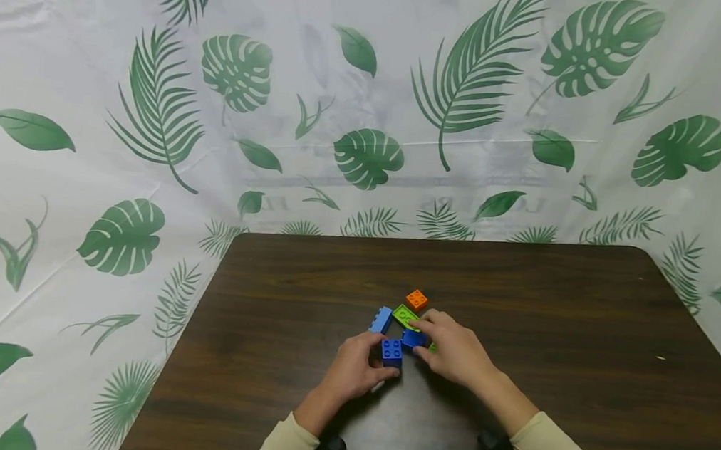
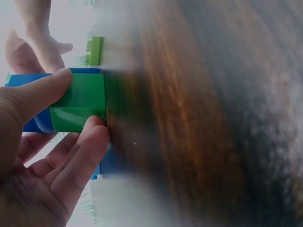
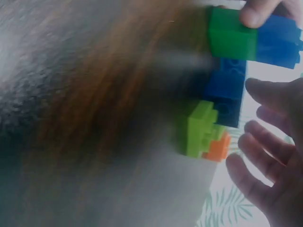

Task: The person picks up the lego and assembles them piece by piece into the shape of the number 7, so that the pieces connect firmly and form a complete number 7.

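My left hand [image 1: 354,367] pinches a stack made of a blue brick [image 1: 392,349] on top of a green brick [image 2: 83,94]. The thumb and a fingertip press opposite sides of the green part, low over the table. My right hand [image 1: 455,349] hovers by a dark blue brick [image 1: 413,340], fingers loosely spread; in the right wrist view they appear apart from the bricks. Just beyond the fingers lies a lime green brick [image 1: 405,316]. Another bit of lime green [image 1: 433,347] shows from beneath the right hand, mostly hidden.
A light blue brick [image 1: 381,320] lies on its side beyond the left hand. Farther back sits an orange brick [image 1: 416,300]. All rest on a dark wooden table [image 1: 305,270], with a leaf-print cloth [image 1: 303,141] hanging behind its far edge.
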Action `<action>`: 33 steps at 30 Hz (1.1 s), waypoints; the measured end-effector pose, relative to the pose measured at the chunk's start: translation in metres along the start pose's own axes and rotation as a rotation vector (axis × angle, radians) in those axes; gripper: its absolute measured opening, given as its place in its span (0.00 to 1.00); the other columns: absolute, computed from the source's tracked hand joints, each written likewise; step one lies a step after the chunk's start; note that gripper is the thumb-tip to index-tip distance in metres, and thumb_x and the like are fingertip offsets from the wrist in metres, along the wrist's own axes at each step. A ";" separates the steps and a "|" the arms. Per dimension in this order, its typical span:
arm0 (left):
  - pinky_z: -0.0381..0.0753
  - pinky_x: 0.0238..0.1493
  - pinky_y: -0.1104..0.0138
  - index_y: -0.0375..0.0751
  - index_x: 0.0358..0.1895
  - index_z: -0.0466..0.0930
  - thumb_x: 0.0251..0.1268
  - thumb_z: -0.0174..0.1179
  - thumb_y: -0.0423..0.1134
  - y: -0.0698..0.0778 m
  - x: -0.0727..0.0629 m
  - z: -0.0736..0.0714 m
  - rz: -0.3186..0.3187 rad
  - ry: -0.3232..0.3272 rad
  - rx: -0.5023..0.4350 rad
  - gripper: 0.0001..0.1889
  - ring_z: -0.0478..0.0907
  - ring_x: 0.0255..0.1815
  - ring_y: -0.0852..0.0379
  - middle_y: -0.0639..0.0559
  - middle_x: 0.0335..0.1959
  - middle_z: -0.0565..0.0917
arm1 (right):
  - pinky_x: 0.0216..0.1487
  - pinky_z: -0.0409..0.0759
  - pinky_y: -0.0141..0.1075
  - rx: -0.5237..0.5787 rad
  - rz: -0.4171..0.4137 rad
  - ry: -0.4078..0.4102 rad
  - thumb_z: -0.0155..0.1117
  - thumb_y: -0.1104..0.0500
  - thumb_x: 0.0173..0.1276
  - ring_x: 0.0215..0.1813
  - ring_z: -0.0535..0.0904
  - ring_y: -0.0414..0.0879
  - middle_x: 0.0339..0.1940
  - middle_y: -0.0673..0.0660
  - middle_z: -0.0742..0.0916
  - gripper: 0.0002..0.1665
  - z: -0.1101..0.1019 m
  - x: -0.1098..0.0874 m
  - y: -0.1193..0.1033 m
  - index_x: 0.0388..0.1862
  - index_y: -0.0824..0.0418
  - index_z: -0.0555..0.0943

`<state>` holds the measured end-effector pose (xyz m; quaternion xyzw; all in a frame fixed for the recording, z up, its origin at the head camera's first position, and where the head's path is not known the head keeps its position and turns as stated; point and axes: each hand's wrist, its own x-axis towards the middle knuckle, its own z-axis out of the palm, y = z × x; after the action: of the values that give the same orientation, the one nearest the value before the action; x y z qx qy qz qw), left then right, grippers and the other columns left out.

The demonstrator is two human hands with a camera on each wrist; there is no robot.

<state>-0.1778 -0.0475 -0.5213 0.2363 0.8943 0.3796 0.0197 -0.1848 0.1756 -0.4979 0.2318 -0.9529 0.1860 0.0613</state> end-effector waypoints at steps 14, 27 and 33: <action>0.79 0.52 0.59 0.47 0.56 0.79 0.56 0.72 0.49 0.009 -0.002 -0.002 0.014 0.047 -0.009 0.25 0.79 0.52 0.57 0.54 0.52 0.81 | 0.36 0.79 0.38 -0.066 0.000 -0.002 0.75 0.51 0.58 0.39 0.71 0.42 0.44 0.50 0.80 0.28 0.019 0.001 0.006 0.58 0.54 0.82; 0.82 0.44 0.68 0.45 0.52 0.83 0.55 0.74 0.40 0.001 0.006 0.002 -0.002 0.060 -0.269 0.20 0.84 0.44 0.58 0.52 0.45 0.85 | 0.31 0.76 0.35 0.183 0.066 0.144 0.76 0.59 0.56 0.32 0.73 0.42 0.39 0.50 0.78 0.31 0.004 0.002 0.001 0.60 0.60 0.79; 0.82 0.41 0.70 0.42 0.52 0.82 0.56 0.73 0.37 -0.005 0.010 0.004 -0.027 0.034 -0.361 0.20 0.85 0.43 0.58 0.47 0.45 0.85 | 0.45 0.83 0.47 0.343 0.097 0.184 0.75 0.61 0.58 0.46 0.84 0.50 0.48 0.54 0.83 0.28 -0.004 0.005 -0.001 0.58 0.61 0.79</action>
<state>-0.1880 -0.0440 -0.5260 0.2105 0.8148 0.5378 0.0515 -0.1883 0.1743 -0.4926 0.1748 -0.9076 0.3688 0.0988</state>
